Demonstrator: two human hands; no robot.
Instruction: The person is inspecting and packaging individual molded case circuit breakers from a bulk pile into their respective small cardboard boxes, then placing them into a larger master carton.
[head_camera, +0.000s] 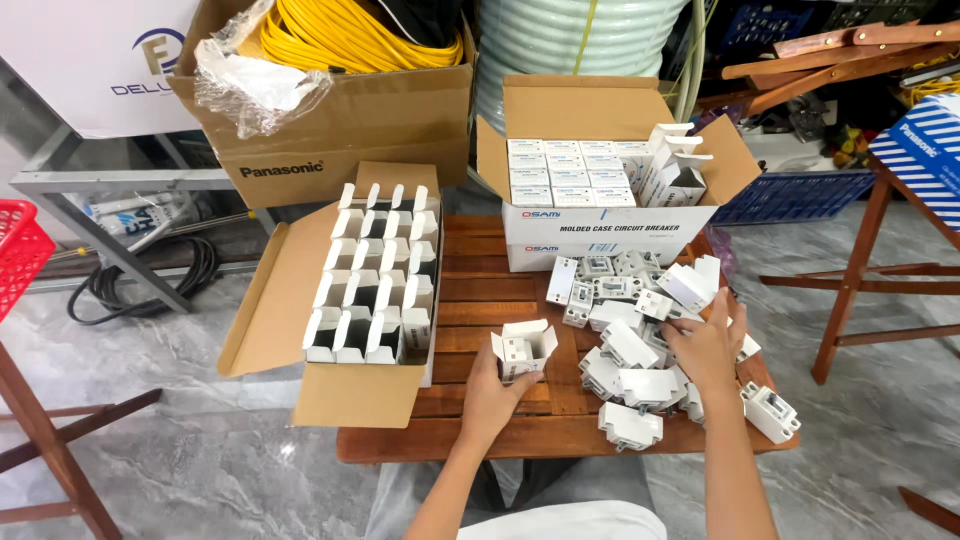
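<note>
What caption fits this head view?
Left hand holds a small open box; right hand reaches into white breakers.

Red basket far left; black cable on floor; carton of yellow cable behind table.

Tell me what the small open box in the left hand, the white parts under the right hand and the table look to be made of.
Small open box: thin white cardboard, matte, going by its folded flaps. White parts: probably moulded plastic, smooth with a slight sheen and crisp blocky edges. Table: wood, reddish-brown slats with visible grain and gaps, seemingly varnished. Left hand holds the box; right hand rests on the pile.
</note>
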